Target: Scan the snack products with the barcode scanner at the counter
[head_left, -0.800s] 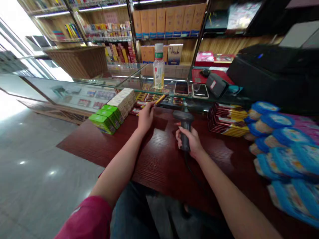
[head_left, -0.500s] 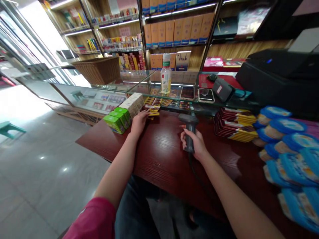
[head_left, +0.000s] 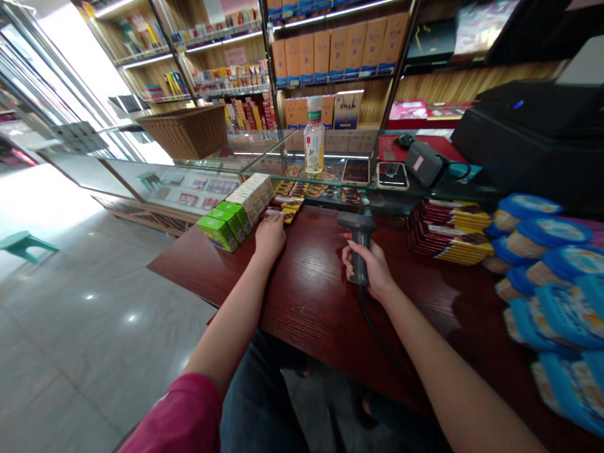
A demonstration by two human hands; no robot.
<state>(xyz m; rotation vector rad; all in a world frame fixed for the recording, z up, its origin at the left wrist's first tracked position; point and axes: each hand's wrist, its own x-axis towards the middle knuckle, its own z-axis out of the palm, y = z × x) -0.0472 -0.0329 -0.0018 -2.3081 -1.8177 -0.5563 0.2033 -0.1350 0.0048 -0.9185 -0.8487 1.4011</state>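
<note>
My right hand [head_left: 369, 265] is wrapped round the grip of a dark grey handheld barcode scanner [head_left: 360, 245], upright above the brown desk, its cable running down toward me. At the left, my left hand [head_left: 270, 234] rests at the near end of a spread of yellow and dark red flat packets [head_left: 291, 204]. Its fingers are curled together, and the tips and anything between them are hidden. Just left of that hand stand green boxes [head_left: 225, 223], with a row of white boxes [head_left: 255, 194] behind them.
A stack of the same red-yellow packets [head_left: 448, 231] stands at the right, beside blue-lidded tubs [head_left: 550, 270]. On the glass counter are a bottle [head_left: 314, 138], two phones [head_left: 391, 175] and a dark grey device [head_left: 426, 165]. A wicker basket [head_left: 186, 133] sits farther left.
My left hand has shifted slightly right and nearer me, its fingers going from stretched over the packets to curled. My right hand still holds the scanner in nearly the same place. The view shifted slightly.
</note>
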